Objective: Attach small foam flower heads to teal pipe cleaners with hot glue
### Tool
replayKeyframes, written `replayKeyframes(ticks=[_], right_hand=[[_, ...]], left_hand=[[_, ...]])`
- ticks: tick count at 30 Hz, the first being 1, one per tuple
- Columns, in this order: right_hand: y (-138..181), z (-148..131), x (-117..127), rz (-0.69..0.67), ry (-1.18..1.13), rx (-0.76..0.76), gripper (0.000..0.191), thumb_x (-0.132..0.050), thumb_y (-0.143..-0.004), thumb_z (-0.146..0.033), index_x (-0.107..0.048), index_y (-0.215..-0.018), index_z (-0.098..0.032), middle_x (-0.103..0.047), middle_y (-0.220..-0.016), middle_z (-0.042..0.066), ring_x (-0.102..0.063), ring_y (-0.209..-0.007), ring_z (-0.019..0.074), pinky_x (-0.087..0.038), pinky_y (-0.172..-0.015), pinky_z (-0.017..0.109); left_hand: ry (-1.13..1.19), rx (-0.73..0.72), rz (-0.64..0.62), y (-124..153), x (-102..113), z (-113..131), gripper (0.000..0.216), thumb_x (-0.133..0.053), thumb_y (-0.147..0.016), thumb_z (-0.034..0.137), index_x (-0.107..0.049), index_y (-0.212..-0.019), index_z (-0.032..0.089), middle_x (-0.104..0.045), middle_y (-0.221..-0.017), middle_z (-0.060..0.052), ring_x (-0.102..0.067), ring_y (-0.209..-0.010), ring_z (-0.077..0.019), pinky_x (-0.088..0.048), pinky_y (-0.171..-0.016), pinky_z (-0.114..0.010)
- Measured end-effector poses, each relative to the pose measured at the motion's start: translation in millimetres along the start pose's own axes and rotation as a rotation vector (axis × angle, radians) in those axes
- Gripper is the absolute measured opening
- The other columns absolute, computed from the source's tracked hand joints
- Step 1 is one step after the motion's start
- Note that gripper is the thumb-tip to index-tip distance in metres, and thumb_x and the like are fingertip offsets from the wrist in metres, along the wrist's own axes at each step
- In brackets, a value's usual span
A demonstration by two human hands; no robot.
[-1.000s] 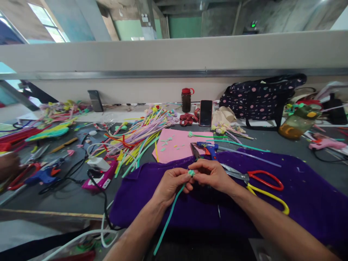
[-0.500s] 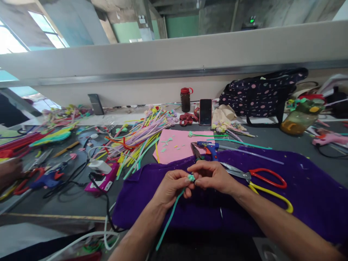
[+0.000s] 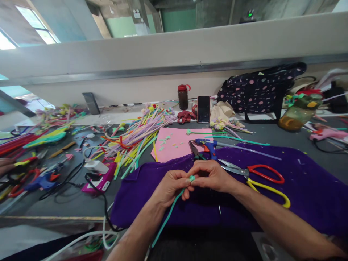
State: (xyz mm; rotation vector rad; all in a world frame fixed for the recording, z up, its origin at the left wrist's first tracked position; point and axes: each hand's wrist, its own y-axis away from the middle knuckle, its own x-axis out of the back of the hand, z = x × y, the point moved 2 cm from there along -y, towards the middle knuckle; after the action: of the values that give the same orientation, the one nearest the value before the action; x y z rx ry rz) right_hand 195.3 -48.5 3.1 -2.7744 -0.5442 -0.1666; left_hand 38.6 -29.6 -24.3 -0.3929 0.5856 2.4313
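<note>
Between my two hands is a small mint-green pipe-cleaner flower (image 3: 192, 178), its long green stem (image 3: 169, 216) hanging down toward my lap. My left hand (image 3: 174, 185) is closed, pinching the flower near the top of its stem. The fingers of my right hand (image 3: 209, 176) close on the flower's other side. Both hands are over a purple cloth (image 3: 146, 195). Just beyond them lie pliers (image 3: 194, 149) and a blue hot glue gun (image 3: 209, 148). Scissors with one red and one yellow handle (image 3: 251, 174) rest right of my right hand.
A pink sheet (image 3: 165, 154) bears green scraps and another green-stemmed flower (image 3: 189, 132). Bundled pipe-cleaner flowers (image 3: 146, 127) lie to its left. A magenta power strip (image 3: 100, 183) trails cables. Behind stand a bottle (image 3: 183, 97), a phone (image 3: 203, 109) and a bag (image 3: 255, 94). Another person's hand (image 3: 5, 166) is far left.
My right fingers have closed in around the flower, covering more of it. The whole view has shifted slightly. At far left, the other person's hand now holds yellow-and-black-handled pliers or cutters.
</note>
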Motion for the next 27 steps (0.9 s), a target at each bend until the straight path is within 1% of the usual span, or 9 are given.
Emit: replayKeyframes(ticks=[9,14,17,21,24,27], right_hand=[[-0.9,-0.1,-1.1,0.027,0.078,0.021,0.017,-0.063,-0.072,-0.029,-0.066,-0.083,-0.016,-0.05,-0.065,-0.001,-0.046,-0.054,0.0066,-0.036,-0.048,0.017],[-1.1,0.0,2.2,0.037,0.098,0.025,0.019,-0.062,-0.073,-0.031,-0.066,-0.084,-0.016,-0.051,-0.066,0.0,-0.047,-0.057,0.0076,-0.038,-0.051,0.018],[-0.4,0.7,2.9,-0.005,0.084,-0.018,0.02,-0.061,-0.074,-0.032,-0.065,-0.084,-0.016,-0.05,-0.067,-0.001,-0.046,-0.055,0.0069,-0.037,-0.049,0.018],[0.7,3.1,1.7,-0.061,-0.019,-0.116,0.021,-0.062,-0.073,-0.033,-0.063,-0.085,-0.015,-0.049,-0.066,-0.002,-0.043,-0.046,0.0045,-0.034,-0.042,0.017],[0.1,4.3,1.4,-0.055,-0.057,-0.139,0.022,-0.063,-0.072,-0.033,-0.063,-0.085,-0.015,-0.05,-0.065,-0.002,-0.042,-0.046,0.0045,-0.034,-0.041,0.017],[-1.3,4.6,1.1,-0.031,-0.056,-0.127,0.021,-0.062,-0.072,-0.032,-0.064,-0.085,-0.016,-0.049,-0.064,-0.002,-0.042,-0.046,0.0048,-0.033,-0.04,0.017]], left_hand=[[0.012,0.005,0.019,0.0,-0.8,0.7,0.02,-0.071,-0.059,0.024,-0.06,-0.064,0.009,-0.063,-0.052,-0.004,-0.053,-0.034,-0.0098,-0.039,-0.033,-0.016],[-0.034,-0.006,0.042,-0.1,-2.6,1.1,0.019,-0.068,-0.063,0.026,-0.061,-0.067,0.009,-0.064,-0.055,-0.004,-0.054,-0.037,-0.0098,-0.041,-0.036,-0.017],[-0.064,-0.008,0.041,1.5,-3.7,1.3,0.02,-0.067,-0.064,0.028,-0.061,-0.066,0.009,-0.064,-0.055,-0.005,-0.055,-0.037,-0.0104,-0.041,-0.036,-0.018],[-0.099,-0.016,0.008,4.5,-4.9,1.1,0.021,-0.066,-0.065,0.03,-0.06,-0.067,0.009,-0.064,-0.055,-0.005,-0.056,-0.038,-0.0115,-0.04,-0.036,-0.018],[-0.136,-0.063,0.007,6.1,-6.2,1.7,0.021,-0.064,-0.068,0.031,-0.06,-0.071,0.01,-0.064,-0.056,-0.005,-0.056,-0.04,-0.0116,-0.042,-0.038,-0.019],[-0.151,-0.107,0.012,6.7,-7.7,2.2,0.022,-0.061,-0.071,0.032,-0.059,-0.072,0.01,-0.063,-0.057,-0.004,-0.055,-0.039,-0.0105,-0.041,-0.038,-0.019]])
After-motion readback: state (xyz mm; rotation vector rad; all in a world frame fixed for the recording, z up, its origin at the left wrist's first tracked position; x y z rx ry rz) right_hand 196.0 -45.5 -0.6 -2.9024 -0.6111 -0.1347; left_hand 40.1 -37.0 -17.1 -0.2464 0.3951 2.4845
